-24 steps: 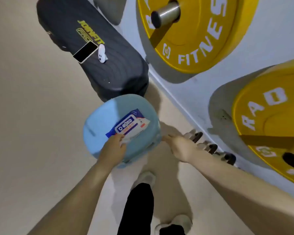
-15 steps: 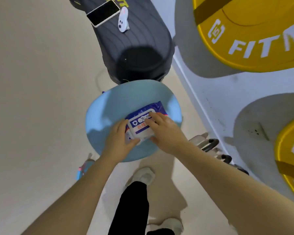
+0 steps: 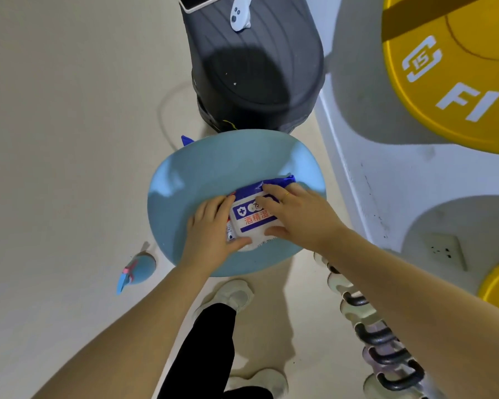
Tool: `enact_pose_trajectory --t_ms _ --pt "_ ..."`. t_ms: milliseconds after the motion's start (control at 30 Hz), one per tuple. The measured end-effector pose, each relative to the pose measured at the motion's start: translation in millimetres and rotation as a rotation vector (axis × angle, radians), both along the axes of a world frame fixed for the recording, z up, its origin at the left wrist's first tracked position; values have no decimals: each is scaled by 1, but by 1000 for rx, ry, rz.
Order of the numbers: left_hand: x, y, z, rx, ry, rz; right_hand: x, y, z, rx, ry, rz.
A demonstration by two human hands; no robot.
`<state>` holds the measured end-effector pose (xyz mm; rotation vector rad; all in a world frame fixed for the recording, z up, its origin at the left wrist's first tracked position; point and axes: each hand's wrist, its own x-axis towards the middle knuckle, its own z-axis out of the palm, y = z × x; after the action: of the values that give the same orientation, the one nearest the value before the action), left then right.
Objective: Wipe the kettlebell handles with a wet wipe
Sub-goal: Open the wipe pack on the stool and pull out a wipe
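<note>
A blue and white pack of wet wipes [image 3: 249, 216] lies on a round light-blue stool [image 3: 190, 180]. My left hand [image 3: 212, 231] holds the pack's left side with the thumb under its near edge. My right hand [image 3: 297, 214] lies over the pack's right side, fingers on its top and thumb at the near edge. A row of kettlebells with dark handles [image 3: 378, 338] stands on the floor along the wall at lower right, partly hidden by my right forearm.
A black step platform [image 3: 257, 67] stands beyond the stool, with a phone [image 3: 198, 1] and a white device [image 3: 238, 12] on it. Yellow weight plates [image 3: 455, 67] hang on the white wall at right. A blue stool foot [image 3: 136, 270] and my shoes [image 3: 232, 295] are below.
The view has moved closer over the stool. My right hand came from the kettlebell side onto the pack, and both hands now grip it.
</note>
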<state>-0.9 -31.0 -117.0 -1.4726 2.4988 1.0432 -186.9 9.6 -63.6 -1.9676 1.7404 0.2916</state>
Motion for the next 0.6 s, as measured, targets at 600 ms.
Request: enact_pose_trajectory --t_ms 600 --pt "-10 13 1 -31 191 184 22 -17 -8 -293 -382 -991"
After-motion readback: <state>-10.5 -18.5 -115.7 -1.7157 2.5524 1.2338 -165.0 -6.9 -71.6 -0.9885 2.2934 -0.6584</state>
